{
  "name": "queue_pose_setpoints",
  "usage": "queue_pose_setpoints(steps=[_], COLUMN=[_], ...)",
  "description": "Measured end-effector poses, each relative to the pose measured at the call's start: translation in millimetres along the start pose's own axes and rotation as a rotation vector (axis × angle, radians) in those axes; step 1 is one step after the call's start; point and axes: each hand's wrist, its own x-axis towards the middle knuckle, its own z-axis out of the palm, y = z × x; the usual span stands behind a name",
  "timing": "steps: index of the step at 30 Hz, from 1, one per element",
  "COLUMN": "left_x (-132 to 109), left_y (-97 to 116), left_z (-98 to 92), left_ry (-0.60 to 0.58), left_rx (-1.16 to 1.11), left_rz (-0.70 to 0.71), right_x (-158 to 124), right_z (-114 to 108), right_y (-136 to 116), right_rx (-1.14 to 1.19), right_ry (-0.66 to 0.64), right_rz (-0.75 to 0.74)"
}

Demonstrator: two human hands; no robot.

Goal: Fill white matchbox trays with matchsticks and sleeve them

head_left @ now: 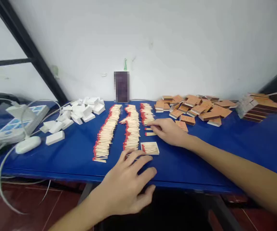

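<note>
My right hand (169, 131) is at the near end of the right row of red-tipped matchsticks (147, 112), thumb and forefinger pinched on a matchstick there. A couple of loose matchsticks (150, 134) lie just below its fingertips. Near the table's front edge, my left hand (131, 183) hovers with fingers apart and bent, holding nothing. Its fingertips cover the near end of the middle matchstick row (132, 128). Between the two hands sits a white matchbox tray (156, 152), partly filled with matchsticks whose heads point left. Another long matchstick row (107, 131) runs along the left.
White empty matchbox trays (77, 112) are heaped at the left. Orange matchbox sleeves (201, 107) form a loose pile at the right, beside a stacked block of matchboxes (257, 107). White cables and a white plug block (28, 145) lie far left. A dark blurred panel (122, 86) leans on the wall.
</note>
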Motion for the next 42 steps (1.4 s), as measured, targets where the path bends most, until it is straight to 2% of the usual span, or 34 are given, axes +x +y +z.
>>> queue_pose_setpoints(steps=[19, 32, 42], left_x=[-1.5, -1.0, -1.0], left_y=[-2.6, -3.0, -3.2], left_z=[1.7, 1.7, 2.0], left_ry=[-0.002, 0.001, -0.006], left_rx=[0.0, 0.004, -0.003], left_rz=[0.004, 0.009, 0.01], right_x=[-1.3, -1.5, -0.9], right_z=[0.0, 0.6, -3.3], right_y=[-1.2, 0.6, -0.7], right_rx=[0.006, 0.096, 0.094], right_ry=[0.007, 0.031, -0.01], right_rz=[0.019, 0.011, 0.03])
